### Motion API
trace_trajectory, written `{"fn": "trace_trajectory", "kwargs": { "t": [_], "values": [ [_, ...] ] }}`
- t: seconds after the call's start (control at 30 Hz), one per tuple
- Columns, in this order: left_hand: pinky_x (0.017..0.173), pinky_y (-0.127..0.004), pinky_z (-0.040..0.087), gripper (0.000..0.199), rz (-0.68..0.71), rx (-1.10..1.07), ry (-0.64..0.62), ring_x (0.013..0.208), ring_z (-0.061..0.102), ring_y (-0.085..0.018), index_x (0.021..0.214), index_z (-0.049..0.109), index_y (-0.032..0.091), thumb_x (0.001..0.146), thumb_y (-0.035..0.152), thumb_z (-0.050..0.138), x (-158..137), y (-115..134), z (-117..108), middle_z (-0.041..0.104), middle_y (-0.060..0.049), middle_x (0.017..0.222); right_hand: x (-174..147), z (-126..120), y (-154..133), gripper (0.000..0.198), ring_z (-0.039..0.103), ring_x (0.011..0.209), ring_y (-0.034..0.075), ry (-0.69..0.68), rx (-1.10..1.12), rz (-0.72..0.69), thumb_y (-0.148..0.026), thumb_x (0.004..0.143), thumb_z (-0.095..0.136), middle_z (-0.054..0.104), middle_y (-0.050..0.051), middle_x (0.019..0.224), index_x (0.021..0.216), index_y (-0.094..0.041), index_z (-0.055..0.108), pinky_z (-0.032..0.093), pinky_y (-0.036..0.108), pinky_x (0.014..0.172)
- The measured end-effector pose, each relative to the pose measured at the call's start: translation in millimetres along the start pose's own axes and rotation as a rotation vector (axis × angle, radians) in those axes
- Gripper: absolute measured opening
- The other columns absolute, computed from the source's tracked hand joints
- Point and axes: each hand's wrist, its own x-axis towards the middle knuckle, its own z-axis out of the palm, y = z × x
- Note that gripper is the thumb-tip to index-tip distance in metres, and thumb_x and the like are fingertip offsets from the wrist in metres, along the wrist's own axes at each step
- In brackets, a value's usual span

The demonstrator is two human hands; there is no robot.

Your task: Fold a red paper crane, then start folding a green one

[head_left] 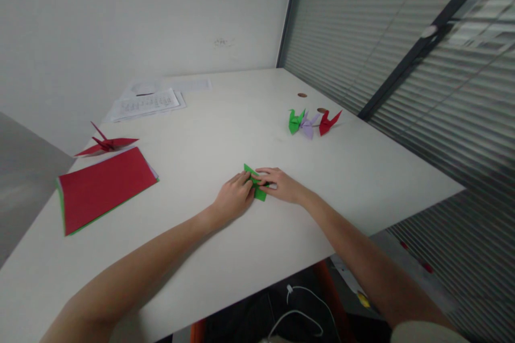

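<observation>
A small folded piece of green paper (260, 194) lies on the white table between my hands. My left hand (236, 193) is closed on its left side, fingertips pressed onto the paper. From the right, my right hand (280, 184) reaches over it with fingers stretched out and slightly apart, the fingertips touching the paper's middle. Part of the paper is hidden under the fingers, so its full shape cannot be made out.
Left on the table (193, 257) is a stack of coloured paper, red sheet (107, 187) on top, with a large red paper crane (107, 144) behind. Green (295, 122), lilac (308, 126) and red (328, 123) cranes stand at right. Printed sheets (147, 103) lie at the back.
</observation>
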Motion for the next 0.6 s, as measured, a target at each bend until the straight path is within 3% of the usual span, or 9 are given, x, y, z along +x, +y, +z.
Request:
{"fn": "trace_trajectory", "kwargs": {
  "t": [0.27, 0.47, 0.6],
  "values": [
    [0.091, -0.041, 0.056, 0.01, 0.01, -0.031, 0.008, 0.101, 0.065, -0.024, 0.088, 0.063, 0.016, 0.09, 0.021, 0.055, 1, -7, -2, 0.065, -0.012, 0.108, 0, 3, -2, 0.008, 0.055, 0.125, 0.025, 0.047, 0.005, -0.023, -0.023, 0.088, 0.063, 0.064, 0.008, 0.13, 0.089, -0.022, 0.07, 0.041, 0.048, 0.105],
    [0.095, -0.039, 0.054, 0.007, 0.004, -0.115, 0.035, 0.106, 0.062, -0.024, 0.09, 0.063, 0.016, 0.087, 0.018, 0.057, 1, -11, 1, 0.065, -0.012, 0.111, -1, 9, 0, 0.04, 0.048, 0.132, 0.027, 0.028, -0.142, 0.012, -0.028, 0.091, 0.058, 0.053, 0.011, 0.143, 0.13, -0.025, 0.059, 0.038, 0.051, 0.107],
    [0.101, -0.045, 0.049, 0.011, -0.019, -0.097, 0.031, 0.117, 0.057, -0.026, 0.096, 0.064, 0.018, 0.086, 0.02, 0.059, 1, -9, -3, 0.061, -0.014, 0.122, -1, 8, -3, 0.045, 0.042, 0.137, 0.027, -0.067, -0.242, 0.006, -0.027, 0.094, 0.05, 0.048, 0.007, 0.148, 0.139, -0.029, 0.051, 0.035, 0.053, 0.107]
  ]
}}
